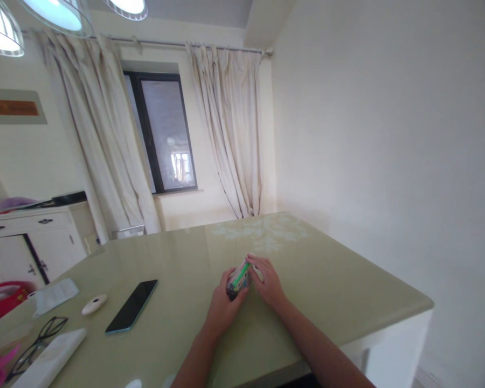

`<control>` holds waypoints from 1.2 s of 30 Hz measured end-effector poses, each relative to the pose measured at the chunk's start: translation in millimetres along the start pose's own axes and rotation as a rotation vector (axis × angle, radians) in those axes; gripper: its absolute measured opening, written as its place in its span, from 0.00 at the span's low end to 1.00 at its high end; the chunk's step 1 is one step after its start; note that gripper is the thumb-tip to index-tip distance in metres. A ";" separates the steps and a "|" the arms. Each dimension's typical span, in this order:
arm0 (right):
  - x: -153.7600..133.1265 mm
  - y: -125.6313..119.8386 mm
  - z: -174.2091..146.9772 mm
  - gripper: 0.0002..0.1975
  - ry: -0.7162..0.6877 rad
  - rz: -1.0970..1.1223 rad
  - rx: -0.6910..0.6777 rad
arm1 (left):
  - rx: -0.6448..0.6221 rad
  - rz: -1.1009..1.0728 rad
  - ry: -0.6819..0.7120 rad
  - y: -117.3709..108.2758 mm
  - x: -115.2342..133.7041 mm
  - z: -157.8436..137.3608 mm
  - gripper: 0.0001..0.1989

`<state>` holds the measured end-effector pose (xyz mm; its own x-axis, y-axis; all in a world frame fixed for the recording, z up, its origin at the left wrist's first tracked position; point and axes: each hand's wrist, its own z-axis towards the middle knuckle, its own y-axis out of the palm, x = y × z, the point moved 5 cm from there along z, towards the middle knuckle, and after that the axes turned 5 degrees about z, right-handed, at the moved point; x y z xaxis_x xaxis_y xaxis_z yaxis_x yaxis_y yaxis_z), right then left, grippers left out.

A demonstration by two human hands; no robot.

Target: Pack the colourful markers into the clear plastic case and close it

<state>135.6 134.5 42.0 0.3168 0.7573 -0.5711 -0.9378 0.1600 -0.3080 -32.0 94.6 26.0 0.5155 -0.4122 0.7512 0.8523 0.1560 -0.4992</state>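
Small box (238, 279): patterned, with a bright green strip; tilted between my two hands near the middle of the counter (331, 291). Whether it touches the surface, I cannot tell.
My left hand (221, 304): curled around the box, thumb on the near side, fingers on the far side.
My right hand (269, 281): half curled, fingertips at the box's upper end; whether they grip or merely rest, I cannot tell.
Slip: if my left hand loosened, the tilted box could drop onto the counter.
Crush: squeezing too hard from both sides might dent it, if it is thin card.
Counter surface: smooth, pale green, faintly glossy, leafy pattern at the far end; a phone (132, 307) and glasses lie to my left.
Room: cream curtains (236, 124) beside a dark-framed window (167, 129), plain pale wall (388, 140) to my right.
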 end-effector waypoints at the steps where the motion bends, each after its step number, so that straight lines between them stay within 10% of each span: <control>1: 2.8 -1.5 -0.4 0.16 0.024 0.015 0.023 | -0.040 0.007 0.020 3.8 -1.4 -0.8 0.31; 9: 52.3 -20.4 -2.8 0.27 0.510 -0.012 0.038 | -0.207 0.142 0.088 20.1 -19.6 -4.2 0.29; 19: -13.5 21.3 -11.4 0.14 0.004 -0.413 -0.401 | -0.172 0.056 -0.079 24.2 -29.7 1.0 0.43; 24: 2.7 27.5 -12.8 0.12 0.126 -0.564 -0.379 | -0.179 0.068 -0.081 24.2 -29.3 0.0 0.44; 36: 103.8 -52.7 18.1 0.23 0.401 -0.908 -0.176 | -0.182 0.170 -0.055 21.7 -29.8 -3.4 0.38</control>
<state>215.3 216.1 12.6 0.9556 0.1210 -0.2687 -0.2941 0.4497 -0.8434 -29.2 107.2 -8.7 0.6580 -0.3435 0.6701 0.7259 0.0526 -0.6858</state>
